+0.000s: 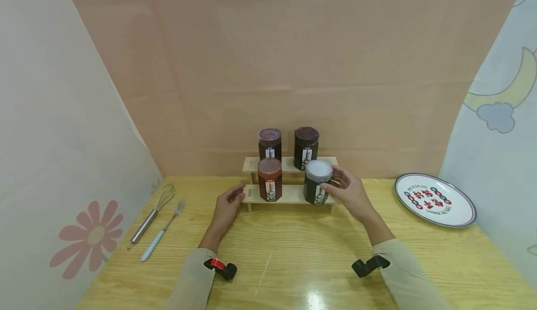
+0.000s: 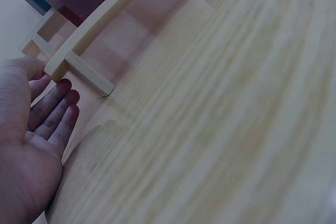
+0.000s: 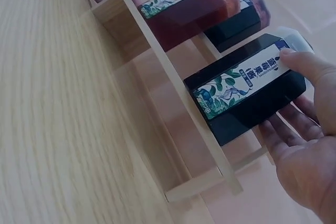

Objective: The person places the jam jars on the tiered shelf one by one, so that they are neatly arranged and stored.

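Observation:
A two-tier wooden rack [image 1: 293, 198] bears dark jam jars. My right hand [image 1: 350, 193] holds the white-lidded jar [image 1: 317, 184] at the right end of the lower tier, thumb on its label side and fingers behind. In the right wrist view this jar [image 3: 247, 85] stands with its base at the board. My left hand [image 1: 228, 207] pinches the left end of the lower board [image 2: 60, 66], its other fingers [image 2: 52, 111] loosely bent below. Left on that tier stands a red-lidded jar [image 1: 270, 182]. Two dark purple-lidded jars, one left [image 1: 270, 144] and one right [image 1: 306, 149], stand on the upper tier.
At the left of the wooden table [image 1: 289, 258] lie a whisk [image 1: 147, 223] and a fork with a pale handle [image 1: 157, 240]. An oval white plate [image 1: 457, 212] with red writing lies at the right. A draped backdrop [image 1: 293, 67] rises behind the rack.

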Tool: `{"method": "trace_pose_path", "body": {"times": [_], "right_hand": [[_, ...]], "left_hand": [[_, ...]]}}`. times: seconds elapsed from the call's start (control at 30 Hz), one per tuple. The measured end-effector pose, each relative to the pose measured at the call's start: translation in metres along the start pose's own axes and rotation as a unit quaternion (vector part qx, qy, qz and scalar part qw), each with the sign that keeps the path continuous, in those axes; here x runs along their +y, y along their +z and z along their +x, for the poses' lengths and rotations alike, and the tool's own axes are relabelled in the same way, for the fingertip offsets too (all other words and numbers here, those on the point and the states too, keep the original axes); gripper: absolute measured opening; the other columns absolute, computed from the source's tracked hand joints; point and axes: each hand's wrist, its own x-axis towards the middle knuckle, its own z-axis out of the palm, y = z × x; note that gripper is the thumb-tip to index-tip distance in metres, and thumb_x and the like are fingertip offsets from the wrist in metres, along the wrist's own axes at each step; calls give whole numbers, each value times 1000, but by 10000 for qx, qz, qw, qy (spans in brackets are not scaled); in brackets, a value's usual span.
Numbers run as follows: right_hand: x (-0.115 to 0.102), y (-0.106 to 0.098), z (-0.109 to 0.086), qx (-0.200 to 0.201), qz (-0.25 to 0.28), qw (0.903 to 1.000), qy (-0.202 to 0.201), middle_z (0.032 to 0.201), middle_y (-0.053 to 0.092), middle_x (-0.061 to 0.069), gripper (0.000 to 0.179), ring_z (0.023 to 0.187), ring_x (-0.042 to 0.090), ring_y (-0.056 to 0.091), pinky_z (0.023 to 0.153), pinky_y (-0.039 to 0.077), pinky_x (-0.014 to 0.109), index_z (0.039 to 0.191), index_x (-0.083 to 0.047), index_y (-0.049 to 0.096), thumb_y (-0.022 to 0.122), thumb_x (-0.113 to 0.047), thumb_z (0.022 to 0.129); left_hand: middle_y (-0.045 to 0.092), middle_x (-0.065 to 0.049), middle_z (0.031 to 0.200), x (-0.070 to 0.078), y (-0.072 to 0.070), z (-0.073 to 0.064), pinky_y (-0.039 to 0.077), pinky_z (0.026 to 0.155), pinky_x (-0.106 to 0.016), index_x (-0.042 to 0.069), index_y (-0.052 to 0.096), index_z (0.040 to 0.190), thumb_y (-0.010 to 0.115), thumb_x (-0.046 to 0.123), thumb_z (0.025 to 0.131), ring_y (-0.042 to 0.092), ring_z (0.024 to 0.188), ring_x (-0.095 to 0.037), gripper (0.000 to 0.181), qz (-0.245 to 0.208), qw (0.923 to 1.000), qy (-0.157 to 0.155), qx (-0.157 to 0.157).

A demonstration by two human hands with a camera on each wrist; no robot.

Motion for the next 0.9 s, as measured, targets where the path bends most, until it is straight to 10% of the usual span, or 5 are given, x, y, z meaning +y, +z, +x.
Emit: {"method": "trace_pose_path", "body": {"times": [0.23, 0.53, 0.9], "right_hand": [[1, 12, 7, 102, -84, 9999, -61, 149, 54, 19, 71, 125, 2, 56, 104, 48, 13, 154, -5, 42, 78, -16, 94], [0, 25, 7, 241, -192, 9995, -41, 150, 54, 20, 70, 140, 33, 51, 119, 42, 45, 153, -5, 44, 78, -18, 94], [-3, 34, 7, 431, -279, 9986, -156, 146, 57, 18, 66, 133, 31, 55, 116, 46, 44, 151, -6, 47, 78, -18, 94]], "left_hand": [[62, -16, 141, -1, 0, 2, 53, 97, -16, 6, 60, 143, 62, 17, 104, 58, 134, -30, 40, 84, 9998, 154, 40], [62, -16, 142, -1, 1, 0, 53, 98, -16, 5, 60, 143, 62, 17, 105, 57, 135, -29, 40, 79, 9999, 101, 25], [63, -12, 143, 0, 1, 0, 52, 96, -14, 10, 62, 142, 62, 17, 104, 57, 135, -26, 38, 38, 10000, -26, 64]]}}
